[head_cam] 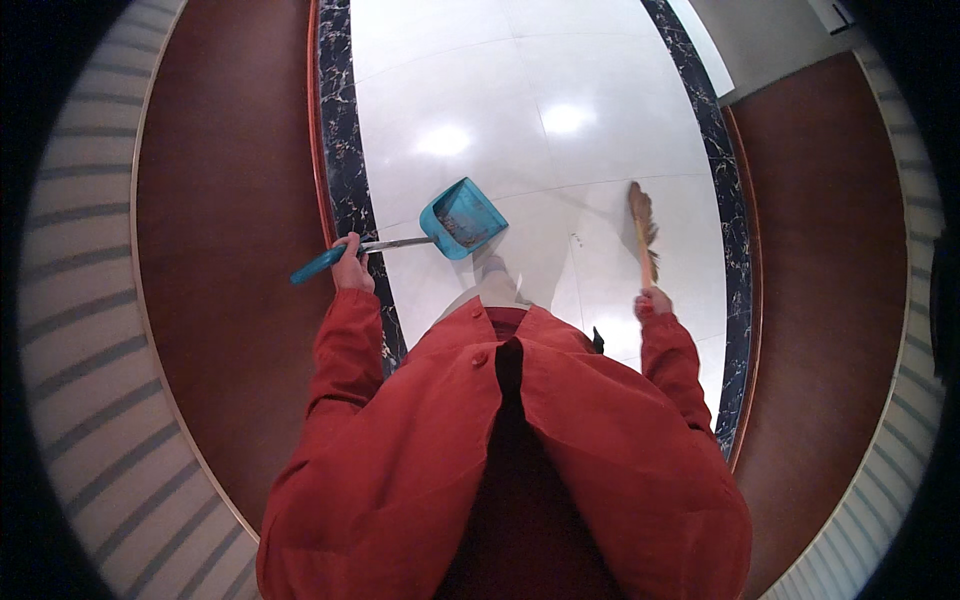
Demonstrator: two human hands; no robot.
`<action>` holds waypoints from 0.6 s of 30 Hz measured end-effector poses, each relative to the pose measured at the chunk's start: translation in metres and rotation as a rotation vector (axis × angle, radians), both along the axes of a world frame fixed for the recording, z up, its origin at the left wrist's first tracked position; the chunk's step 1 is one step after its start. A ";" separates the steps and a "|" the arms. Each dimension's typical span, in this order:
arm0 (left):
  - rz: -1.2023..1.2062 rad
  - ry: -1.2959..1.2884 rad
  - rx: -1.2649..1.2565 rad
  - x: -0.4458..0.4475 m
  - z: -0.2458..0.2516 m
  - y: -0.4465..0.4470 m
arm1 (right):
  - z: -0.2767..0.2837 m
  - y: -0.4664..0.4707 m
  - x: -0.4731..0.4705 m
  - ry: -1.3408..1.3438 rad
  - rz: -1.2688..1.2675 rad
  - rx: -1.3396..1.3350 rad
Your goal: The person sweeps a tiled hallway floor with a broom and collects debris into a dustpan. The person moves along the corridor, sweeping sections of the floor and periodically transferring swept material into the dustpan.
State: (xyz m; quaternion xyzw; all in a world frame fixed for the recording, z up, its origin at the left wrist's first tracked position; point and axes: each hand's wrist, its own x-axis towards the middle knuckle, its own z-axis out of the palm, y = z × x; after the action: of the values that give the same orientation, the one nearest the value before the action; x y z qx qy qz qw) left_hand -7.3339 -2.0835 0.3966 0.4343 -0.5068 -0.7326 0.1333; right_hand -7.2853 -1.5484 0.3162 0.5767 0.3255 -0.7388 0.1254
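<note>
My left hand (352, 266) grips the handle of a teal long-handled dustpan (450, 247) near its plastic grip. The pan hangs ahead of me to the left, its open mouth turned to the right, with brownish debris (466, 225) inside. In my right hand (653, 301) is the handle of a small straw hand broom (641, 217), whose bristles point away from me. Whether pan or broom touches the floor I cannot tell. A few small dark specks (576, 240) lie on the floor between the two tools.
White glossy floor tiles (525, 90) run ahead, reflecting two lights. Dark marbled borders (341, 112) edge them on both sides. Brown wall panels (225, 225) rise at left and right, with striped wall covering (90, 337) above. A pale opening or door (772, 45) shows at the upper right.
</note>
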 end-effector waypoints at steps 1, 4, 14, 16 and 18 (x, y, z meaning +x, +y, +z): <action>-0.021 0.020 0.000 -0.002 -0.002 -0.002 | -0.007 -0.018 -0.003 -0.015 0.170 0.062; 0.026 0.019 0.019 -0.006 -0.012 -0.007 | -0.008 -0.088 0.004 0.120 0.439 0.119; 0.017 0.031 0.034 -0.032 -0.027 -0.024 | 0.061 -0.143 -0.010 0.196 0.897 -0.099; 0.038 0.022 0.046 -0.033 -0.023 -0.026 | 0.074 -0.135 -0.010 0.182 0.865 -0.110; 0.068 0.009 0.065 -0.036 -0.017 -0.028 | 0.087 -0.126 -0.010 0.217 0.749 -0.085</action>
State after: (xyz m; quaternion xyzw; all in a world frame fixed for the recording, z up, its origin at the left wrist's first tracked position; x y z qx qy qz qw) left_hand -7.3703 -2.1120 0.3792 0.4521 -0.4670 -0.7457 0.1463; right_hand -7.2951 -1.6740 0.4035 0.3309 0.4940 -0.7112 0.3751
